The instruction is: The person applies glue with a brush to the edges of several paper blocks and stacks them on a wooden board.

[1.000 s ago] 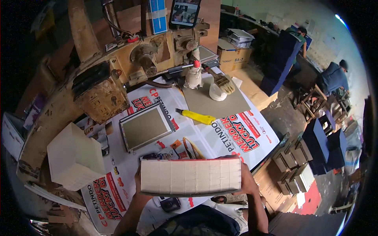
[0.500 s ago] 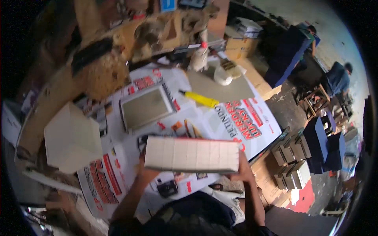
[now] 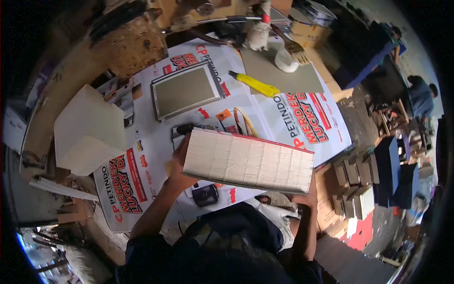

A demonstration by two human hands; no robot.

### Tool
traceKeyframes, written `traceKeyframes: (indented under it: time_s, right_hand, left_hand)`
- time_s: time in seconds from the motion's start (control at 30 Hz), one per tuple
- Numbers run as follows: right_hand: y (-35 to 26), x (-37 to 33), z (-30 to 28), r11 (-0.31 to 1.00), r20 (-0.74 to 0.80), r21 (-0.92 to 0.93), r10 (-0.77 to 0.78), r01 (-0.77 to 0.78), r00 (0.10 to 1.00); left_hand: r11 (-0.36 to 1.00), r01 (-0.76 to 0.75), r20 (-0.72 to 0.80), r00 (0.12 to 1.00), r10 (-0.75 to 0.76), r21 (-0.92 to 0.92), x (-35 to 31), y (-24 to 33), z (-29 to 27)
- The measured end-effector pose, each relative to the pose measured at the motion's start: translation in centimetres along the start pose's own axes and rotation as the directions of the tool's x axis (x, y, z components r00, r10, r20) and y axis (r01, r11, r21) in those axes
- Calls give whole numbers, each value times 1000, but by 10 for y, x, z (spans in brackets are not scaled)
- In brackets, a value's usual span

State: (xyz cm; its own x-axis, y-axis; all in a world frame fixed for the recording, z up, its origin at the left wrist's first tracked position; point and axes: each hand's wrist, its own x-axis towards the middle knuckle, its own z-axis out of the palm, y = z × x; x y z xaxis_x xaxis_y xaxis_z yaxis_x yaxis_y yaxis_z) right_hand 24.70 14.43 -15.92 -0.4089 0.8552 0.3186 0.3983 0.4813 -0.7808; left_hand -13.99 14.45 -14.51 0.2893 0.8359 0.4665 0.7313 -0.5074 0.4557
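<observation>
Between my two hands is a pleated air filter (image 3: 248,161), a long box-shaped block with cream folds crossed by thin lines and a red upper edge. My left hand (image 3: 178,165) is closed around its left end, its fingers partly hidden behind the block. Low at the right end, my right hand (image 3: 305,201) grips it near the bottom corner, with most fingers out of sight underneath. The filter is held above the table, tilted down to the right. Beyond it on the printed sheet (image 3: 246,106) lie a grey framed panel (image 3: 187,92) and a yellow utility knife (image 3: 255,84).
A cream block (image 3: 87,130) stands at the left. Toward the back are a red-capped bottle (image 3: 257,35), a white cup (image 3: 286,61) and a brush (image 3: 295,49). Several cream-and-grey blocks (image 3: 354,173) and dark blue ones (image 3: 387,161) stand at the right. Two people are farther off.
The filter has tilted, its right end dropping lower and its left end rising, and its pleats now show more sharply. Both hands keep their hold, the left one having moved up.
</observation>
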Motion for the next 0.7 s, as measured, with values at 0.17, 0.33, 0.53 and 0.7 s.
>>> traceKeyframes:
  time_s: [0.17, 0.33, 0.53, 0.7]
  right_hand:
    - [42, -104, 1, 877, -214, 408, 361, -252, 908]
    - [3, -127, -18, 843, -340, 476, 439, -250, 832]
    - [-31, -127, -14, 822, -373, 534, 441, -199, 816]
    - [-60, -134, -25, 834, -448, 534, 421, -142, 789]
  left_hand:
    - [974, -13, -106, 994, -11, -226, 36, 55, -34]
    - [947, -50, 47, 997, 69, -319, 85, 149, -56]
    - [971, -183, 87, 976, 198, -156, 72, 214, -43]
    - [966, -153, 263, 942, 206, -209, 78, 245, -42]
